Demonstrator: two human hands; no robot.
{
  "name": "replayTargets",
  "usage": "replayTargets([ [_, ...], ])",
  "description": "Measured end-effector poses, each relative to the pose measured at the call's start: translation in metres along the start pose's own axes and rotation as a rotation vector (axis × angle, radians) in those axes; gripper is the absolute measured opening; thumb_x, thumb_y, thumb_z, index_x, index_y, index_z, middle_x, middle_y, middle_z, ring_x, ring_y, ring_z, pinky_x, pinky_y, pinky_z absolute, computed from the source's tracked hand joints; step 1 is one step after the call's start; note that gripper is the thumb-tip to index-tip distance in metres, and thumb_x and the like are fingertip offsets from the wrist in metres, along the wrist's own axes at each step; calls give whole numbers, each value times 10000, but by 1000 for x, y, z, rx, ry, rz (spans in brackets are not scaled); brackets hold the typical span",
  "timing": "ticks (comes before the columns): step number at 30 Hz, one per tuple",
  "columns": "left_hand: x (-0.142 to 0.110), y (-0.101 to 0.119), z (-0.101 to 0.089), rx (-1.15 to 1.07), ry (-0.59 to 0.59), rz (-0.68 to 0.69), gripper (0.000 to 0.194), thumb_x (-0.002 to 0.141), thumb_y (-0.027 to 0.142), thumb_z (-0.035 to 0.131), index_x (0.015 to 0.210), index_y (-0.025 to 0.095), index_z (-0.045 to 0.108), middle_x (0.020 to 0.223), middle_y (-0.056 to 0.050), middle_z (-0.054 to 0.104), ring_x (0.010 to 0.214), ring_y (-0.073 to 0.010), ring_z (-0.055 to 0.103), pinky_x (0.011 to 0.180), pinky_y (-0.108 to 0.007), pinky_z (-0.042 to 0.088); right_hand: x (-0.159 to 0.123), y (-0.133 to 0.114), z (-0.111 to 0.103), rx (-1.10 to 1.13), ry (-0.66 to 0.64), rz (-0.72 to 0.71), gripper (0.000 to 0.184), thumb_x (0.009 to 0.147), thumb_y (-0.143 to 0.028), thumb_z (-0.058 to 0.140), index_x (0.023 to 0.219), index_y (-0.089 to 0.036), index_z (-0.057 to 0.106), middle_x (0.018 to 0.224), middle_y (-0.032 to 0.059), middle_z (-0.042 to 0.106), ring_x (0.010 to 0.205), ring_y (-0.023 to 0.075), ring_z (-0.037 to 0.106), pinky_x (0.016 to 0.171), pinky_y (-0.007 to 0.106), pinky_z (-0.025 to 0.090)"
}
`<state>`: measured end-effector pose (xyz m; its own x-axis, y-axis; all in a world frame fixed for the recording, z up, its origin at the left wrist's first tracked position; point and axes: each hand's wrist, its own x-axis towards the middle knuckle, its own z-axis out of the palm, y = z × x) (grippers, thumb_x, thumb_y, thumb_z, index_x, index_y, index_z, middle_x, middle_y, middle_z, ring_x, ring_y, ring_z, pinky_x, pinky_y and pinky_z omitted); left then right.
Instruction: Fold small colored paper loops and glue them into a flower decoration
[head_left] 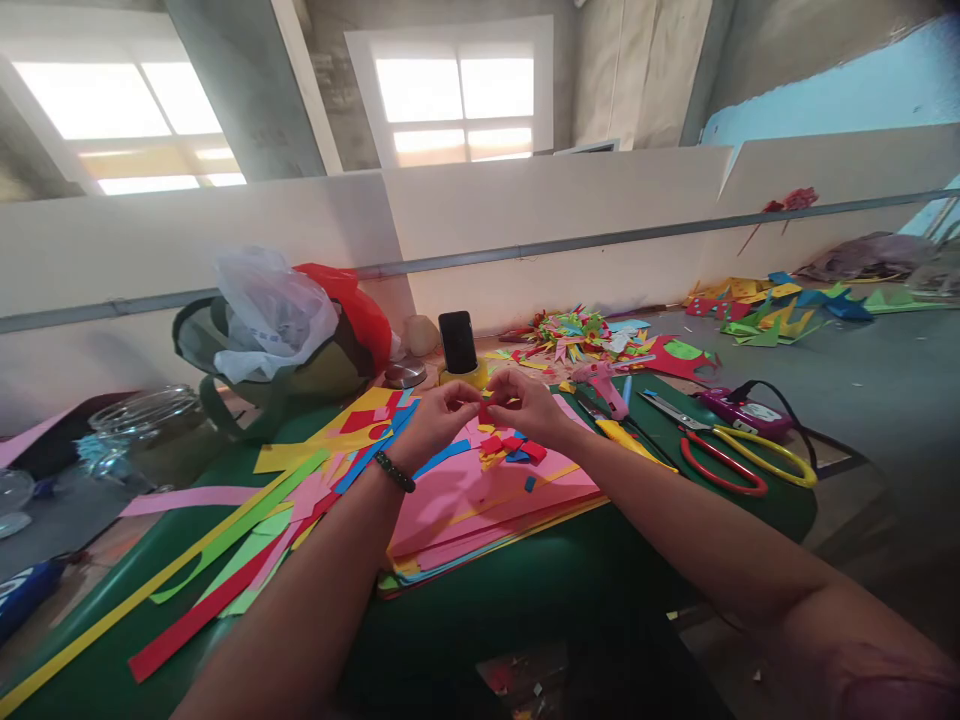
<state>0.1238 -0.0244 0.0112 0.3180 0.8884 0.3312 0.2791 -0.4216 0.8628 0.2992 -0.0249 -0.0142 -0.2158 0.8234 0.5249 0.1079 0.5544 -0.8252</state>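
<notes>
My left hand [439, 422], with a dark beaded bracelet [395, 471] on its wrist, pinches with its fingertips close to my right hand [527, 408]. Between the two sets of fingertips shows a small piece of red paper [484, 410], partly hidden by the fingers. Beneath my hands, small cut bits of red, yellow and blue paper [514, 447] lie on a stack of coloured paper sheets [480, 500] with pink on top. Long paper strips [247, 535] in yellow, green, red and pink spread out to the left of my left forearm.
Right of the stack lie a pink glue gun [604, 385], a yellow-handled cutter [630, 440] and large scissors [720, 445]. A phone [458, 342] stands upright behind my hands. Bags [300, 330] sit back left beside a glass jar [154, 430]. Paper scraps [574, 332] pile along the wall.
</notes>
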Motion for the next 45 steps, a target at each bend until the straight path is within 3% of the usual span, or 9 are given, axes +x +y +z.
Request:
replayTargets([
  [3, 5, -6, -20, -45, 122, -80, 318, 654, 414, 689, 856, 181, 611, 792, -15, 652, 697, -136, 592, 614, -244, 462, 1, -2, -6, -23, 54, -2, 288, 662, -329, 681, 873, -199, 533, 696, -16, 600, 655, 146, 601, 594, 277, 493],
  [6, 9, -18, -49, 111, 165, -202, 349, 644, 484, 670, 772, 166, 604, 715, -15, 630, 631, -133, 570, 562, -238, 428, 1, -3, -11, -69, 56, -6, 273, 668, -308, 671, 881, -189, 548, 691, -11, 609, 654, 147, 608, 597, 269, 482],
  [12, 10, -37, -88, 866, -122, -433, 227, 647, 402, 652, 648, 175, 666, 661, -25, 658, 704, -184, 601, 582, -253, 409, 4, 9, -20, -176, 37, 14, 242, 682, -268, 663, 891, -188, 570, 660, -16, 635, 623, 142, 607, 592, 260, 467],
  [20, 10, -46, -87, 1043, -318, -602, 199, 504, 348, 740, 633, 213, 670, 768, -30, 718, 808, -222, 645, 606, -240, 440, 17, 25, -36, -114, 44, 160, 241, 642, -216, 679, 855, -178, 574, 603, -29, 630, 569, 129, 599, 535, 234, 435],
  [26, 13, -51, -88, 1060, -367, -568, 183, 521, 306, 677, 681, 217, 678, 808, -28, 727, 850, -227, 654, 618, -237, 456, 16, 20, -22, 30, 0, 210, 239, 643, -204, 676, 847, -180, 554, 568, -59, 588, 512, 103, 560, 493, 211, 422],
  [33, 15, -49, -84, 1068, -366, -569, 190, 548, 311, 678, 711, 215, 658, 836, -30, 727, 859, -220, 652, 624, -233, 451, 7, 27, -7, -416, -154, 209, 52, 745, -164, 613, 795, -174, 603, 638, -9, 630, 617, 134, 591, 568, 237, 416],
  [37, 14, -51, -83, 1020, -327, -589, 286, 516, 333, 717, 772, 214, 674, 885, -44, 730, 850, -231, 652, 602, -242, 453, 9, 28, -13, -627, -24, 88, 75, 801, -239, 609, 765, -176, 630, 792, 44, 673, 749, 161, 594, 673, 270, 427],
  [41, 14, -57, -83, 973, -266, -581, 307, 477, 252, 714, 780, 213, 685, 870, -38, 725, 820, -227, 649, 602, -245, 454, 12, 26, -19, -553, 174, -65, 175, 832, -294, 563, 697, -185, 586, 775, 55, 638, 738, 166, 570, 657, 273, 432],
  [45, 15, -58, -82, 893, -197, -509, 233, 452, 197, 709, 683, 206, 678, 756, -17, 700, 775, -219, 643, 599, -243, 448, 10, 21, -20, -435, 251, -132, 165, 824, -307, 541, 700, -200, 561, 698, 26, 610, 674, 156, 547, 586, 255, 419],
])
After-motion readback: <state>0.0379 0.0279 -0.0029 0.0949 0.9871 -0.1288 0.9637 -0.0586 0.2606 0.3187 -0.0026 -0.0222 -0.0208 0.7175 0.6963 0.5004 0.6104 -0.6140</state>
